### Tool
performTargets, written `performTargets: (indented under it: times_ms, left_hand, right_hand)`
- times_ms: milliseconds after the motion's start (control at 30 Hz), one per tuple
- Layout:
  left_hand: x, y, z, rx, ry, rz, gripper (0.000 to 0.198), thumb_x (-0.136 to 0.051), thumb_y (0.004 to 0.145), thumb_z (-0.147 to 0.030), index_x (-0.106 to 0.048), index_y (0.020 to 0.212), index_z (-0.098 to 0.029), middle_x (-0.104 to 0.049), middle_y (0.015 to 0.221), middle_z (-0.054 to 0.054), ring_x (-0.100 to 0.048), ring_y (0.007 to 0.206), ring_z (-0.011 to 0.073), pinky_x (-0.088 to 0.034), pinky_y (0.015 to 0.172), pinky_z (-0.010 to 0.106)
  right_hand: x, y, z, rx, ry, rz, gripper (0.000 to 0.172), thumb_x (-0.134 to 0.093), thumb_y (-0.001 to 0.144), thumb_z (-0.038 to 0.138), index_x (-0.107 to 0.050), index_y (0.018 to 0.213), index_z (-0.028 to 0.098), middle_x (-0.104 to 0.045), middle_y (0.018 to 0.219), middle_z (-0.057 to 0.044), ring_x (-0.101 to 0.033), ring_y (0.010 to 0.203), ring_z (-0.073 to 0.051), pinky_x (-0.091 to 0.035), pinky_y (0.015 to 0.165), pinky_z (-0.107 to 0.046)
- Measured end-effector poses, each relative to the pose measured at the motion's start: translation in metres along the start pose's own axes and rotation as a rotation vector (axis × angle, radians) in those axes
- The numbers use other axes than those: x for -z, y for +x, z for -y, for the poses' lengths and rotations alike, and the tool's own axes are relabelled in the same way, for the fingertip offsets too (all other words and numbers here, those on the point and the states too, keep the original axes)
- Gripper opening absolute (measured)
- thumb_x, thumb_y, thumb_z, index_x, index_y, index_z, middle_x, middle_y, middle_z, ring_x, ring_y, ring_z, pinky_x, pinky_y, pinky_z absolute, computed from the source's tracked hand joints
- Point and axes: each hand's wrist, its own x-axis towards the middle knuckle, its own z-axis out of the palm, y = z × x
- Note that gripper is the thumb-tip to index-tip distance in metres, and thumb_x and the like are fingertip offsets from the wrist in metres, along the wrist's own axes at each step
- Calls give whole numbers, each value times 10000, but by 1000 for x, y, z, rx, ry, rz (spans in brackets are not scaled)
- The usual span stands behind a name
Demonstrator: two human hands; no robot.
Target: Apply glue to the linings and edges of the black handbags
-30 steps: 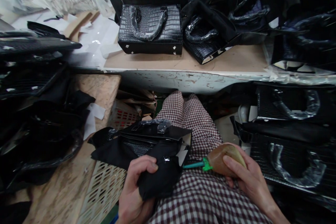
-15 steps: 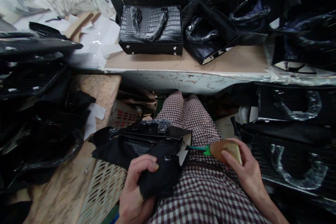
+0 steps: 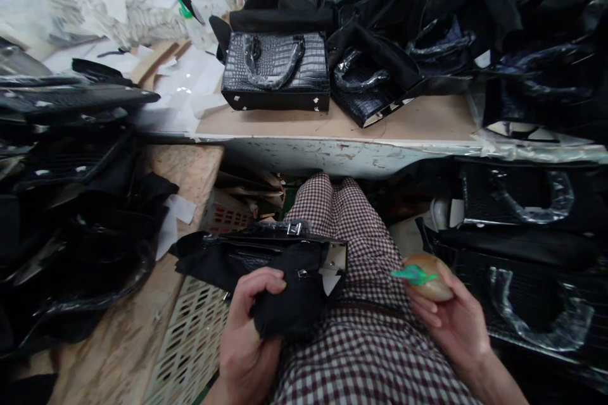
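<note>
On my lap lies a black crocodile-pattern handbag (image 3: 251, 252), its black cloth lining pulled out and bunched. My left hand (image 3: 251, 329) grips that lining (image 3: 289, 297), thumb on top. A pale inner edge of the bag (image 3: 336, 257) shows at its right end. My right hand (image 3: 451, 313) is closed round a glue bottle (image 3: 430, 278) with amber contents and a green nozzle. The nozzle points left toward me and the bag, apart from it. The fingers under the bottle are partly hidden.
A finished-looking handbag (image 3: 280, 69) stands on the workbench (image 3: 408, 120) ahead, with more bags heaped to its right. Piles of black bags flank me left (image 3: 71, 215) and right (image 3: 532, 278). A plastic crate (image 3: 190, 329) sits below the wooden board (image 3: 123, 304). Another green-nozzled bottle (image 3: 187, 16) stands behind.
My right hand has drawn the glue bottle back to the right, away from the bag's edge, and turned it. My left hand keeps its hold on the lining. The view has tilted slightly.
</note>
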Motion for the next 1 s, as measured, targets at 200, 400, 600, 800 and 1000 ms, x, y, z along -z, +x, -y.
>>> performTargets:
  times_ms: [200,400,600,800,1000]
  left_hand:
    - [3,9,1,-14,114,23,273,-723,823,-208,-704,1095,-193,-645,1226,98,-647,1120,248,-568,947,349]
    - [17,18,5,-123,186,263,254,-601,904,-182,-726,1123,-212,-553,1445,101,-592,1265,257,-534,1036,357]
    - [22,6,12,-250,225,374,528,-633,885,-159,-564,1396,-274,-613,1377,92,-572,1261,248,-504,1063,365]
    - [31,-4,14,-166,270,318,453,-582,937,-204,-585,1383,-288,-662,1304,70,-621,1189,232,-538,993,318]
    - [41,27,18,-407,525,457,671,-620,898,-259,-392,1529,-271,-547,1468,94,-546,1306,276,-463,1102,378]
  right_hand:
    - [-2,-1,5,39,243,11,385,-646,818,450,-718,1013,126,-592,868,-99,-272,469,-57,-325,335,-104]
    - [-3,-9,5,180,38,-31,361,-723,813,425,-709,1066,168,-614,796,-68,-408,503,-110,-386,365,-191]
    - [-2,-19,-1,221,-360,-8,452,-800,779,432,-675,1146,200,-645,853,-59,-483,592,-170,-413,374,-225]
    - [-4,-19,-4,222,-448,-52,513,-834,753,429,-651,1182,216,-653,896,-57,-518,630,-192,-439,392,-242]
    - [-2,-22,-2,246,-200,14,352,-737,825,441,-713,1049,171,-641,760,-70,-460,503,-155,-420,365,-252]
